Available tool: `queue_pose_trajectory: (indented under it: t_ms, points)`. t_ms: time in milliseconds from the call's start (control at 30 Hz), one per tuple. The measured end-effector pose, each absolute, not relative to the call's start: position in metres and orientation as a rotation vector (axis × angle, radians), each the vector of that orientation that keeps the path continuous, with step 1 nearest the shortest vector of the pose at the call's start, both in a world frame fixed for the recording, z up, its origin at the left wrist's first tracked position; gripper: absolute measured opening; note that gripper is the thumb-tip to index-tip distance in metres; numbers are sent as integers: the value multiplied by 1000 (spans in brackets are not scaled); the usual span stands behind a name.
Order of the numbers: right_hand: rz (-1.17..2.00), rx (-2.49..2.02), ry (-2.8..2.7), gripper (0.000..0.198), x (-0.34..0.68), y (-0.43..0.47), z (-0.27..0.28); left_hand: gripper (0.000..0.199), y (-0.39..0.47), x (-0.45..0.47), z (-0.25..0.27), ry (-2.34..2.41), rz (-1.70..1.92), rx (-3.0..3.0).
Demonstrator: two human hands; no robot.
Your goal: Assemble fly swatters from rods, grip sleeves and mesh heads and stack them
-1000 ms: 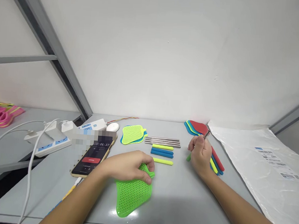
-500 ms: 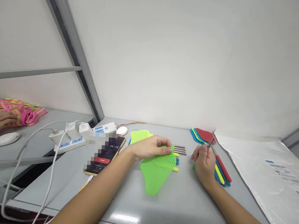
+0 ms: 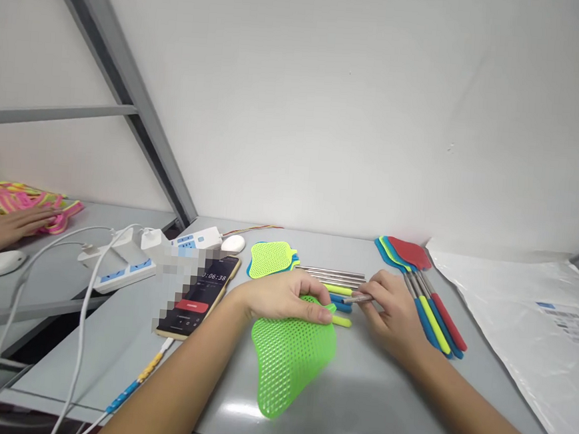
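My left hand (image 3: 308, 299), closed, pinches the narrow neck of a green perforated fly swatter head (image 3: 293, 358), whose wide end hangs toward the table's front. My right hand (image 3: 392, 309) is closed around a metal rod (image 3: 358, 298), its tip pointing left, close to the neck of the green head. The rod's other end is hidden in my palm. Behind my hands lie several bare metal rods (image 3: 335, 274), yellow and blue handles (image 3: 338, 290), and yellow and blue swatter heads (image 3: 269, 259). On the right, whole fly swatters (image 3: 426, 291) lie in a fanned stack.
A phone (image 3: 197, 297) with a cable lies left of my left arm, beside white power strips (image 3: 132, 271) and a round white device (image 3: 233, 243). White plastic packaging (image 3: 522, 315) covers the right side. At far left, another person's hand (image 3: 23, 223) touches pink and yellow straps (image 3: 34, 203).
My right hand has moved left, turning the rod from upright to nearly level, its tip near the green head. The green head has shifted slightly down and tilted.
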State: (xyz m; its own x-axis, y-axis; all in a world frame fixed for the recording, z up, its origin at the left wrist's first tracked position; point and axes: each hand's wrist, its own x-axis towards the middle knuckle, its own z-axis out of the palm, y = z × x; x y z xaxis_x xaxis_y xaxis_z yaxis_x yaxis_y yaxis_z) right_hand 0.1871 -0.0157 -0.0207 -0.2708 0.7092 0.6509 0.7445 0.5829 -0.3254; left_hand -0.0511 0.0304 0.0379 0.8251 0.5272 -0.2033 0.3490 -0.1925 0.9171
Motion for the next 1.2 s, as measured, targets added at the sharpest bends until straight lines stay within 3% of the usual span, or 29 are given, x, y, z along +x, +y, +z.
queue_pose_trajectory:
  t_ms: [333,1200]
  points:
    - [-303,-1219,-2066,29,188,-17,-14,37,32,-50,38,649,132,1850]
    - [-584,-1157,-2164,30,193,-13,-16,40,34,-49,34,580,-13,1901]
